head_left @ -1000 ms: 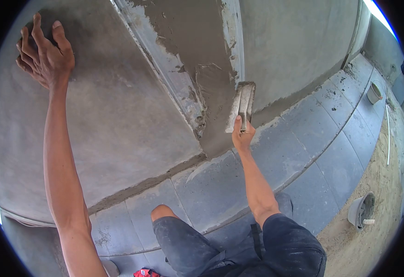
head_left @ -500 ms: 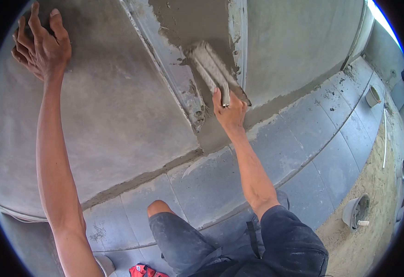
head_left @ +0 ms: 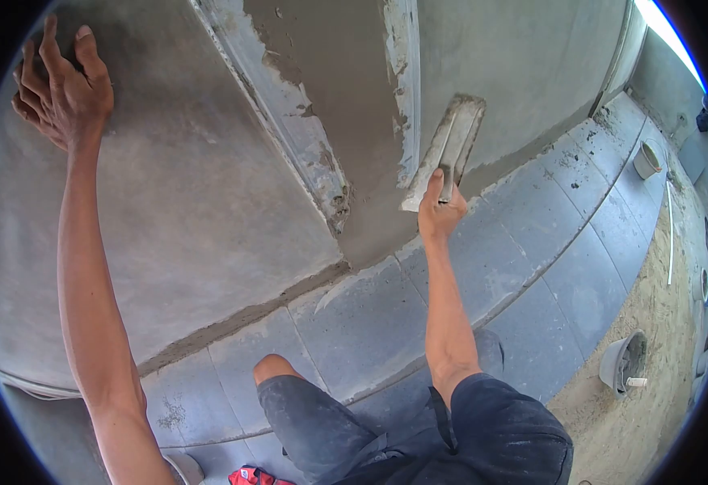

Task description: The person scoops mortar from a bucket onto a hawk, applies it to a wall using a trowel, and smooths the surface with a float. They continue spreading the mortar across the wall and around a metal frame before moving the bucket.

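My right hand [head_left: 441,214] grips the handle of a plastering trowel [head_left: 461,133], its long blade smeared with grey mortar. The trowel is tilted up to the right, near the lower end of the right-hand pale strip [head_left: 402,89]. Between that strip and the left-hand one [head_left: 289,121] runs a band of wet mortar [head_left: 362,153], reaching down to the foot of the wall. My left hand [head_left: 65,89] lies with spread fingers against the smooth grey wall [head_left: 200,194], at the upper left, holding nothing.
Grey floor tiles [head_left: 362,323] run along the wall's foot. A bucket with mortar [head_left: 622,364] stands on sandy ground [head_left: 613,428] at the right, with a smaller bucket [head_left: 647,162] farther off. A thin white rod [head_left: 670,234] lies there. Red cloth [head_left: 253,476] is beside my leg.
The trowel has moved right, off the mortar band, and its blade has swung from leaning left to leaning right. My left hand stays on the wall.
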The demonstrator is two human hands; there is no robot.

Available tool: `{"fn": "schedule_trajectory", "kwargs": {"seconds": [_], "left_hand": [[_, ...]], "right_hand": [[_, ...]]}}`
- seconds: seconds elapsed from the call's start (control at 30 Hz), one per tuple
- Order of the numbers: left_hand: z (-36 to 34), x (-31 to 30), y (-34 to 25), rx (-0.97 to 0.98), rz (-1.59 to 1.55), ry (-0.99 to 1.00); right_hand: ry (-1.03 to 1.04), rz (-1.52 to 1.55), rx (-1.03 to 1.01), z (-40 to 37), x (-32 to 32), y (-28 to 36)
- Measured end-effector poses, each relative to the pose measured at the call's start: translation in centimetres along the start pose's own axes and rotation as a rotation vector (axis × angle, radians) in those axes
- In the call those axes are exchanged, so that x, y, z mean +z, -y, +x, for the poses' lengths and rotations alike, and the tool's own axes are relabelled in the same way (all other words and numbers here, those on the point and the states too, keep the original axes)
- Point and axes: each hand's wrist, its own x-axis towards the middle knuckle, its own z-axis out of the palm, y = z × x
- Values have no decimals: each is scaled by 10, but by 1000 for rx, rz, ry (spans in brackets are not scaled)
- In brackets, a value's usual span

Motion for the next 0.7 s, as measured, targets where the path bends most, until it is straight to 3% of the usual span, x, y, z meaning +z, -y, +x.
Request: {"fn": "schedule_trajectory", "kwargs": {"seconds": [0.1,0.23,0.43,0.57,0.7], "left_hand": [[0,-1,-1,14,-16,5],[0,0,0,14,-9,-4],[0,1,10,21,-1,65],[-1,5,9,14,39,-4],[-2,8,11,13,54,-35]], "right_hand": [[145,164,95,-33,-1,-34],[248,83,-111,-51,9,-48],[411,183,-181,-57,36,-54],[448,217,-173,-50,51,-25],[309,136,-132,-50,56,-39]]}}
